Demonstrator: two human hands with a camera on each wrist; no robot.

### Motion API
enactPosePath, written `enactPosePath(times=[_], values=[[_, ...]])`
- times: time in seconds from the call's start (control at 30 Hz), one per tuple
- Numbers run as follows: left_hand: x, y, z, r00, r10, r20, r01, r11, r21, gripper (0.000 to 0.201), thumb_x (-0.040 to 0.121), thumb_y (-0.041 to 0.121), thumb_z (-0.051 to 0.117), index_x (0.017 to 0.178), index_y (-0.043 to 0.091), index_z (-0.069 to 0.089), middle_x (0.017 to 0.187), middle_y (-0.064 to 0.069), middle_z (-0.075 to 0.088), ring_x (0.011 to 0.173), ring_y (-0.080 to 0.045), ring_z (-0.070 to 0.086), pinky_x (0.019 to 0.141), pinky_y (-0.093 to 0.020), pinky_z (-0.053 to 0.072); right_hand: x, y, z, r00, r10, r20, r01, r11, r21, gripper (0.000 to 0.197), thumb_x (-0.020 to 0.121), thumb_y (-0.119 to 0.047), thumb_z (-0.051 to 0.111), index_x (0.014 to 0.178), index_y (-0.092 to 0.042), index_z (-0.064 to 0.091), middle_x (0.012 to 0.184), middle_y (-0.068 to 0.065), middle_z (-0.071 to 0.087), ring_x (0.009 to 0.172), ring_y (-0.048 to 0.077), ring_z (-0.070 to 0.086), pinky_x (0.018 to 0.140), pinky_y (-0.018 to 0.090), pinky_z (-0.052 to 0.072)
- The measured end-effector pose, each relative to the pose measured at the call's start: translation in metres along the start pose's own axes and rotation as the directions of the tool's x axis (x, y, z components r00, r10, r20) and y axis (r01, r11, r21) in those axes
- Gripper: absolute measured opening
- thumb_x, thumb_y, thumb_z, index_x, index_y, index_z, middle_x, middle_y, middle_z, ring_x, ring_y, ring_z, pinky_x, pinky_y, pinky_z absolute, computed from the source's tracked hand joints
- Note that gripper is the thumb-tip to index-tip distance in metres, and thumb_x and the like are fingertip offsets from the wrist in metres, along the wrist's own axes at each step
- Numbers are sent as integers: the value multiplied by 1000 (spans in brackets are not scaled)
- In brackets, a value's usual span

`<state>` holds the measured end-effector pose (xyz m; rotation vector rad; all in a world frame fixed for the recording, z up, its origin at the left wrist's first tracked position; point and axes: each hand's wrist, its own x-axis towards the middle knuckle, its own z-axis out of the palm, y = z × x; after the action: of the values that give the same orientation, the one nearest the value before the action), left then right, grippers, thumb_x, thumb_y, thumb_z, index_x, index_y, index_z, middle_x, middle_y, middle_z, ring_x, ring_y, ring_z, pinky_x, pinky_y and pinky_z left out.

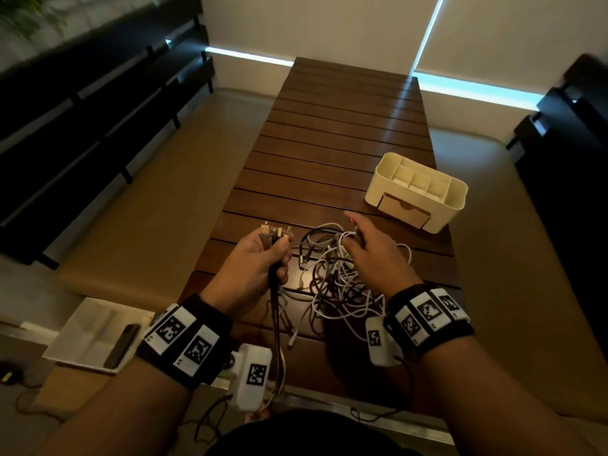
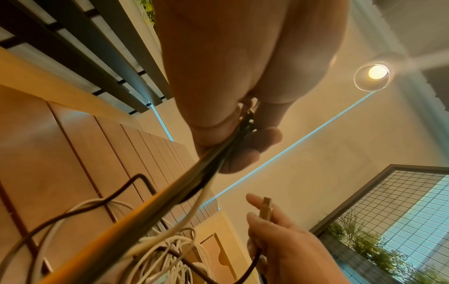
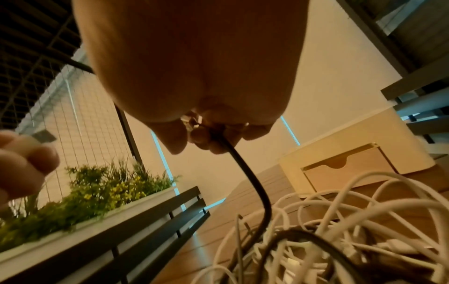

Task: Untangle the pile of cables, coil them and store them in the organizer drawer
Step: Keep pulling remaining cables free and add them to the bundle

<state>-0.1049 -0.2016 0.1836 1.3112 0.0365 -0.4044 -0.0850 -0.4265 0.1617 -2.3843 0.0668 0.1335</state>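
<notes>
While the left hand (image 1: 260, 258) is gripping several plug ends at frame centre, the right hand (image 1: 371, 251) fingers are pinching a black cable (image 3: 252, 184) over the tangled white and dark cable pile (image 1: 332, 281).

Table (image 1: 332, 153): dark slatted wood, smooth, a soft sheen seen on the far boards. Organizer (image 1: 455, 200): cream plastic, matt; drawer (image 1: 404, 210) front pale, wood-like. Cables (image 1: 339, 278): white and black sheathing, smooth; connector tips (image 1: 274, 232) of bright metal.
</notes>
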Motion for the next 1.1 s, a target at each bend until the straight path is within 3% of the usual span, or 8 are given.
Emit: enactPosePath(times=[0.13, 0.27, 0.4, 0.5, 0.6, 0.73, 0.83, 1.1], values=[[-1, 4, 1, 1000, 21, -11, -21, 1000, 7, 12, 105, 11, 45, 108, 9, 56, 69, 1, 51, 54, -9, 46, 60, -28, 41, -1, -6, -6, 990, 38, 133, -46, 997, 57, 49, 105, -18, 41, 153, -26, 36, 151, 4, 46, 133, 19, 46, 109, 33, 37], [1, 9, 0, 998, 55, -18, -54, 997, 60, 17, 104, 11, 48, 118, 10, 57, 70, -1, 47, 54, -9, 46, 62, -30, 43, -1, -18, -13, 997, -28, 73, 24, 998, 61, 42, 103, -19, 50, 145, -26, 49, 122, 0, 64, 99, 12, 60, 82, 25, 49], [6, 12, 5, 998, 70, -9, -69, 995, 65, 7, 104, 12, 49, 102, 7, 54, 68, -2, 44, 52, -10, 43, 60, -31, 41, 1, -35, -20, 990, -112, -81, 129, 960, 249, 32, 95, -26, 66, 126, -29, 60, 102, -7, 74, 95, 7, 69, 90, 36, 56], [9, 11, 11, 998, 62, 12, -62, 997, 42, 13, 103, 15, 51, 91, 12, 50, 68, -1, 46, 54, -10, 45, 61, -30, 44, -5, -42, -17, 995, -98, -21, 99, 923, 372, 21, 92, -25, 70, 109, -31, 60, 97, -5, 76, 90, 8, 72, 86, 36, 58], [12, 7, 13, 999, 55, -2, -55, 998, -20, 14, 104, 18, 50, 96, 7, 55, 76, -4, 58, 66, -14, 58, 70, -32, 52, -18, -40, -1, 993, -106, 53, 79, 925, 372, 18, 90, -22, 72, 106, -27, 65, 100, -5, 73, 86, 9, 71, 78, 30, 60], [17, 3, 14, 995, 69, -69, -72, 997, -42, 26, 105, 17, 46, 116, -4, 56, 99, -15, 71, 90, -25, 70, 78, -33, 60, -26, -42, 11, 996, -88, -31, 93, 889, 448, 18, 90, -16, 72, 106, -22, 67, 97, -1, 71, 81, 9, 72, 70, 24, 58], [18, 2, 17, 992, 71, -105, -81, 992, -96, 22, 105, 14, 47, 119, -1, 55, 121, -20, 67, 112, -29, 68, 94, -46, 57, -28, -46, 10, 993, -76, -89, 110, 856, 505, 22, 89, -16, 74, 106, -25, 62, 93, 1, 73, 80, 8, 72, 69, 22, 58], [16, -7, 23, 989, 113, -101, -120, 990, -68, 26, 106, 14, 47, 123, -4, 54, 118, -25, 68, 109, -36, 70, 83, -37, 59, -32, -59, 17, 978, -150, -141, 201, 853, 482, 10, 91, -16, 71, 100, -19, 74, 86, -3, 74, 79, 7, 71, 69, 19, 57]])
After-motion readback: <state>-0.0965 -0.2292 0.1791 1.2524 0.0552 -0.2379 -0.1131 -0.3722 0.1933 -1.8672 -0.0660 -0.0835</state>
